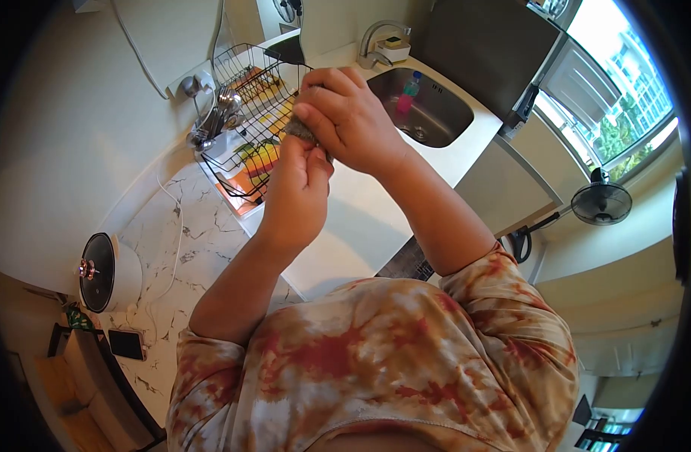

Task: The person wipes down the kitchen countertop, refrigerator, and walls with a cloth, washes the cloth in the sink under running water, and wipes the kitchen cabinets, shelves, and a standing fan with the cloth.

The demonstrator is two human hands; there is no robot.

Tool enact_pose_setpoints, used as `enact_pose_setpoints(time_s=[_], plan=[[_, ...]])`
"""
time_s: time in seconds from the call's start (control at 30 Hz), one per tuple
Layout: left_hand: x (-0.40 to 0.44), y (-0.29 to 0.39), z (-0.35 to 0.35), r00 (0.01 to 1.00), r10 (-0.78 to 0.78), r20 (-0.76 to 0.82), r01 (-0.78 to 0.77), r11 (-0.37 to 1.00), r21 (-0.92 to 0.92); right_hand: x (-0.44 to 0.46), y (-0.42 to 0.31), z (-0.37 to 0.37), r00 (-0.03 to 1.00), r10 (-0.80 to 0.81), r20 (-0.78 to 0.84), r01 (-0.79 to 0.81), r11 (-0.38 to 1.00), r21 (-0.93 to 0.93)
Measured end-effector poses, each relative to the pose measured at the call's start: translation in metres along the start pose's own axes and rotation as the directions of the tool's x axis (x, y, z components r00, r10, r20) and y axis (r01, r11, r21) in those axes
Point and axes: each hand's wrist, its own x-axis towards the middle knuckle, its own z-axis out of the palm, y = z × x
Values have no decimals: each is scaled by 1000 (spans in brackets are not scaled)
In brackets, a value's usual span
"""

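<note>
Above the white counter (353,218), my two hands meet in front of the dish rack. A small grey, fuzzy-looking pad (301,130) is pinched between them; most of it is hidden by fingers, and its exact kind cannot be made out. My right hand (347,117) is closed over the pad from above and the right. From below, my left hand (300,184) grips its lower end with thumb and fingers. Just behind them stands the black wire dish rack (232,162) on a colourful mat.
A steel sink (454,124) holds a bottle (408,94) with pink liquid, beside a tap (372,45). Spoons and ladles (217,117) stand left of the rack. On the marble-patterned top are a white cooker (123,275), a phone (127,344) and a cable.
</note>
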Motion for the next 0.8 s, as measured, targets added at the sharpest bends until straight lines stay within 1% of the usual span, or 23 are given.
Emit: enact_pose_setpoints(time_s=[0.03,0.07,0.13,0.17,0.2,0.27,0.3,0.33,0.37,0.4,0.43,0.47,0.5,0.53,0.57,0.6,0.63,0.67,0.7,0.73,0.77,0.8], plan=[[-3,-7,2,999,33,-8,-31,990,140,2,-2,-3,998,66,6,-66,998,18],[-6,-8,3,999,31,-15,-28,990,140,3,-4,-8,998,62,11,-62,998,24],[-13,-9,4,975,223,9,-209,895,393,4,-3,-19,953,169,251,-186,981,47],[-18,-10,6,954,296,39,-284,863,417,1,1,-17,864,442,241,-491,846,207],[-20,-11,8,955,293,32,-279,862,422,1,6,-19,701,619,354,-711,575,403],[-19,-11,9,905,410,109,-409,773,486,-7,4,-20,611,688,392,-765,386,515],[-17,-11,7,919,372,128,-380,755,534,-13,1,-19,611,682,403,-768,385,512],[-14,-7,4,922,370,117,-372,757,537,-20,-3,-15,731,638,243,-682,684,258],[-10,0,-1,959,208,192,-282,728,625,-26,-4,-10,850,514,119,-510,858,-61],[-7,3,-6,969,33,245,-202,674,710,-41,1,5,998,60,0,-58,976,-208],[-6,-8,-9,953,114,280,-282,667,690,-51,10,11,997,75,35,-68,985,-155],[-9,-12,-10,956,113,272,-276,666,693,-59,17,12,994,89,70,-81,991,-104],[-11,-14,-8,947,87,309,-290,645,707,-65,19,11,994,85,72,-77,992,-98],[-12,-17,-5,937,66,343,-307,624,719,-69,21,9,932,318,175,-329,944,36],[-12,-19,-4,936,52,348,-301,629,716,-71,21,7,803,513,305,-569,811,135],[-13,-20,-3,937,58,344,-302,629,716,-70,21,7,807,507,304,-563,815,135],[-14,-19,-1,939,44,341,-286,652,703,-68,23,7,598,720,352,-775,406,485],[-15,-17,-1,942,27,336,-265,675,689,-67,22,7,341,794,504,-711,-132,690],[-16,-10,-3,938,2,345,-256,674,693,-69,16,9,312,808,500,-685,-173,707],[-15,-12,-5,942,2,336,-250,676,694,-74,12,10,315,803,506,-690,-172,703],[-14,-15,-8,933,18,360,-280,666,691,-81,9,13,532,805,262,-769,329,548],[-13,-20,-10,923,33,383,-309,656,688,-85,10,16,759,645,86,-645,730,224]])
